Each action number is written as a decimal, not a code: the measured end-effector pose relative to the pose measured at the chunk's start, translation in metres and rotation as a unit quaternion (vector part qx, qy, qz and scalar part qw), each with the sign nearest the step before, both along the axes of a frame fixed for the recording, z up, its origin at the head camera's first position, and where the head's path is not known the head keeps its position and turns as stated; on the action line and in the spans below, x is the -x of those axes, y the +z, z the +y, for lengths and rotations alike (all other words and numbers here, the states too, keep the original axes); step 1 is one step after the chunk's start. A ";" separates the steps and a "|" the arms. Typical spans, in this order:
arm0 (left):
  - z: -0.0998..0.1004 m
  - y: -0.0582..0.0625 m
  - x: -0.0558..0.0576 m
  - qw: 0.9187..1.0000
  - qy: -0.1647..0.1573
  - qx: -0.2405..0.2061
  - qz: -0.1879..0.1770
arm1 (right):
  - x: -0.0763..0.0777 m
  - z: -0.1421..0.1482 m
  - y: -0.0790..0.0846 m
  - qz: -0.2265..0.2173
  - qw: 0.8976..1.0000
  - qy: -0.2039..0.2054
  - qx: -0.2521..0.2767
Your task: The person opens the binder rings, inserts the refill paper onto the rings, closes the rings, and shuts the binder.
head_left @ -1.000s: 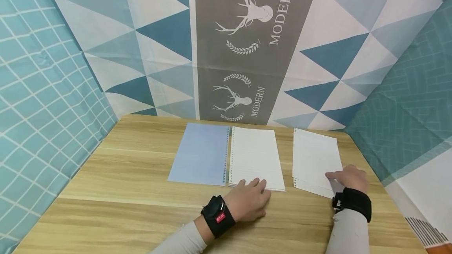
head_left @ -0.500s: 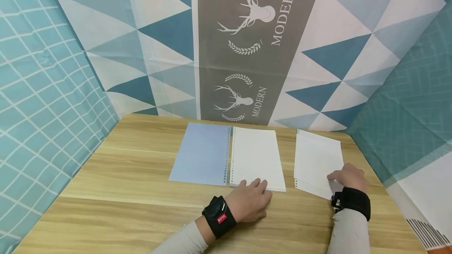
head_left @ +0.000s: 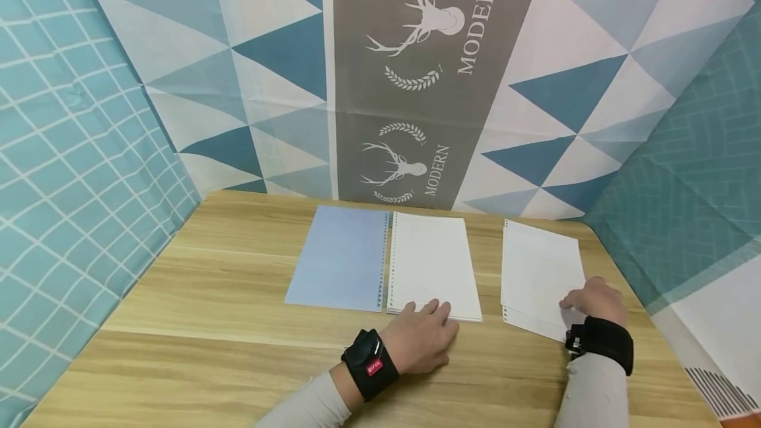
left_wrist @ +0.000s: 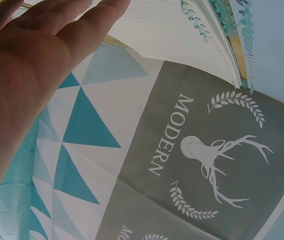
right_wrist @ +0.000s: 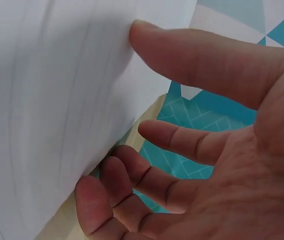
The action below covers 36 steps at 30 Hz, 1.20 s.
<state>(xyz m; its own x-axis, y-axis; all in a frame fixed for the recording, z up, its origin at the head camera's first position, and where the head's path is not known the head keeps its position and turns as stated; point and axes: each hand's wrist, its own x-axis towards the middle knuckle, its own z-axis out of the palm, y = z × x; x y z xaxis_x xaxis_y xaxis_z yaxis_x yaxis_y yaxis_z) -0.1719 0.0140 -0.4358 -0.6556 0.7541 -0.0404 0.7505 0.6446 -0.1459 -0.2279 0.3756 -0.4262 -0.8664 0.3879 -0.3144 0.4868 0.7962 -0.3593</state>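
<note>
Widest room is on the left of the counter point(head_left: 202, 283), open wood up to the back wall point(head_left: 392, 111) and out to the left wall point(head_left: 77, 117). Cover point(head_left: 335, 259) and pad point(head_left: 434, 263) leave only a slit between them, too tight for fingers. From pad to sheets point(head_left: 541, 269) runs a lane, narrowing at its near end. The left hand point(head_left: 421, 341) blocks the pad's near edge; the right hand point(head_left: 594, 302), the sheets' near right corner. Nearer, open wood lies between the forearms. Beyond the right hand, a slim band borders the right wall point(head_left: 684, 170).
</note>
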 end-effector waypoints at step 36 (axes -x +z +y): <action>0.001 0.000 0.000 1.000 -0.002 -0.003 0.008 | 0.000 -0.005 -0.004 0.040 0.998 -0.043 -0.006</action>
<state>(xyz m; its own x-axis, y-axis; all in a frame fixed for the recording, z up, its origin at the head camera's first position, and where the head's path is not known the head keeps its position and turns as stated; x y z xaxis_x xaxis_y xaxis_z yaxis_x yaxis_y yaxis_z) -0.1715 0.0154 -0.4361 -0.6538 0.7562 -0.0260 0.7500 0.6431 -0.1547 -0.2275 0.3707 -0.4304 -0.8517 0.4658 -0.2399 0.5240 0.7567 -0.3909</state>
